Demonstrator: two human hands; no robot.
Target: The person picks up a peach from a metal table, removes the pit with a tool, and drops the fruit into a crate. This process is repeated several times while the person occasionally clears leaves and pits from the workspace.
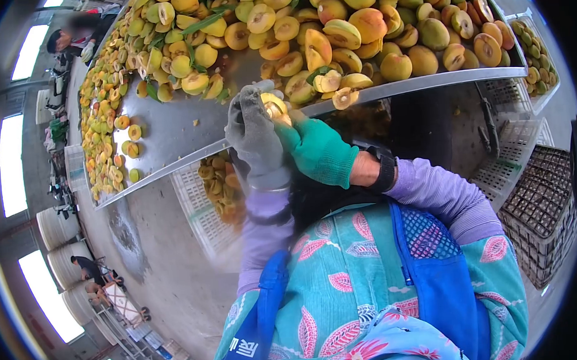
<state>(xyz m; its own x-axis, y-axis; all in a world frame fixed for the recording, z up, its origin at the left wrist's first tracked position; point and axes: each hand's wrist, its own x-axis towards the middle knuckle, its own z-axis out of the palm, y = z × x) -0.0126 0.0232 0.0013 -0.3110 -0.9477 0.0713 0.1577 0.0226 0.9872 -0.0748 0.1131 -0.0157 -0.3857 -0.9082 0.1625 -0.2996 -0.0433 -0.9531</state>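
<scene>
My left hand (pixel 253 127), in a grey glove, is closed around a cut yellow peach (pixel 274 108) over the near edge of the metal table. Against the same fruit my right hand (pixel 319 150), in a green glove, presses with its fingers curled. Whatever sits inside the right fist is hidden. Just right of the hands, a small pile of peach pieces (pixel 345 98) rests at the table's rim. Beyond lie many peaches (pixel 396 67), whole and halved, some halves with the pit showing.
The metal table (pixel 170 130) has a raised rim. Under it stands a white crate (pixel 203 206) with peach pieces. White crates (pixel 510 160) and a dark crate stack (pixel 539 207) are at right. One person (pixel 79 38) stands at far left; another (pixel 86 269) is near a cart.
</scene>
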